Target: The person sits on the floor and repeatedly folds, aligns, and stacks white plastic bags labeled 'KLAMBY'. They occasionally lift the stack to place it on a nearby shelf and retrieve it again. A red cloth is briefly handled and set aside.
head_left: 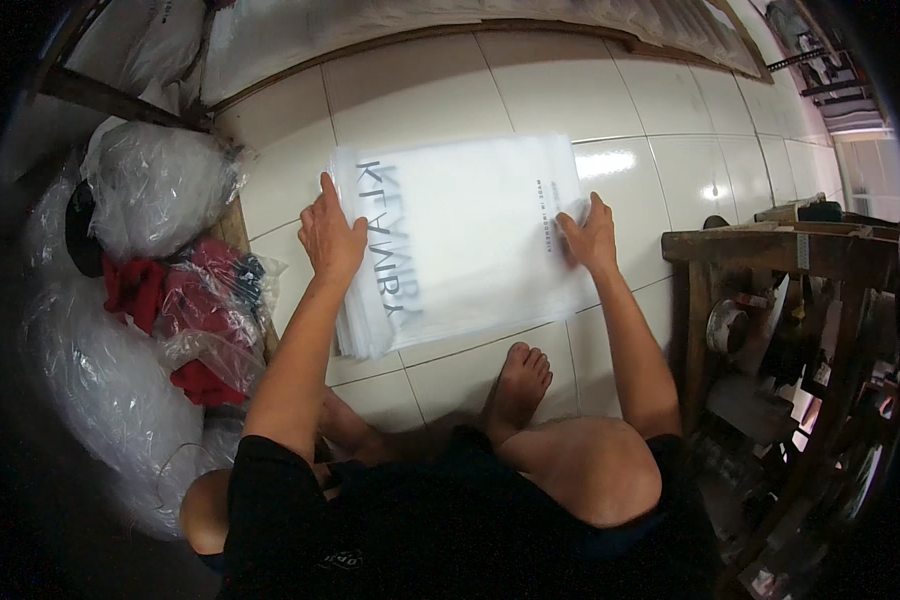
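Note:
A stack of frosted, translucent plastic bags (470, 230) with dark printing lies in front of me, just beyond my bare feet. My left hand (332, 232) rests along the stack's left edge, its fingers stretched out and the index finger pointing up toward the far left corner. At the right edge, my right hand (590, 235) touches the stack with its thumb on top and its fingers extended along the side. Several layers show along the left side, slightly uneven. The undersides of both hands are hidden.
White floor tiles (410, 90) surround the stack. To the left lie clear plastic bags (160, 190) and red cloth (205, 290) in plastic. A wooden bench (770, 247) with clutter beneath stands at the right. Along the far side runs a wood-edged surface (370, 45) bearing pale plastic sheets.

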A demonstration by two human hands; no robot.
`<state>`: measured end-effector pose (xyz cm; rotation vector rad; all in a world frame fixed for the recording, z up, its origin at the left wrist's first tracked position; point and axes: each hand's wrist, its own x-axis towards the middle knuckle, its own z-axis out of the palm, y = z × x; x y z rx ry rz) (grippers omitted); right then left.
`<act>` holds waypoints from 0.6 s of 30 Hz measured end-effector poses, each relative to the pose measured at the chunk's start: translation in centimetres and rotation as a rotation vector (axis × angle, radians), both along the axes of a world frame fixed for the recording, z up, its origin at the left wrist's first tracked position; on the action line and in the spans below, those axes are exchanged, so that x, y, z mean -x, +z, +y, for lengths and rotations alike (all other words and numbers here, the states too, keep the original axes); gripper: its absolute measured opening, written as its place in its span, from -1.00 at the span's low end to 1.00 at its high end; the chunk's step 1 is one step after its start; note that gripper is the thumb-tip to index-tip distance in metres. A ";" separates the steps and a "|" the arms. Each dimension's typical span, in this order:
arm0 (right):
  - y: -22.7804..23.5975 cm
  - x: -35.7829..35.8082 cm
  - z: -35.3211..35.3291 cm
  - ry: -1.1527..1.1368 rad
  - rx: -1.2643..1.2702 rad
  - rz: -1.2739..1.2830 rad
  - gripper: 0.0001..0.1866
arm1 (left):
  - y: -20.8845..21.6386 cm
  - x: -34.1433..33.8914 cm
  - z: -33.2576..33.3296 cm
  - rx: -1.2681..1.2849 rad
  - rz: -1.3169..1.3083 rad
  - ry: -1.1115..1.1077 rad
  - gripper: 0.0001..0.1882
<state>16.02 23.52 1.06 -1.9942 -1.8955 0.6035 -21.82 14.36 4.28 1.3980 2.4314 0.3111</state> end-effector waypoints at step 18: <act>-1.1 -0.4 1.7 0.077 0.444 0.477 -0.54 | -3.3 1.9 1.5 0.309 -0.240 0.320 0.01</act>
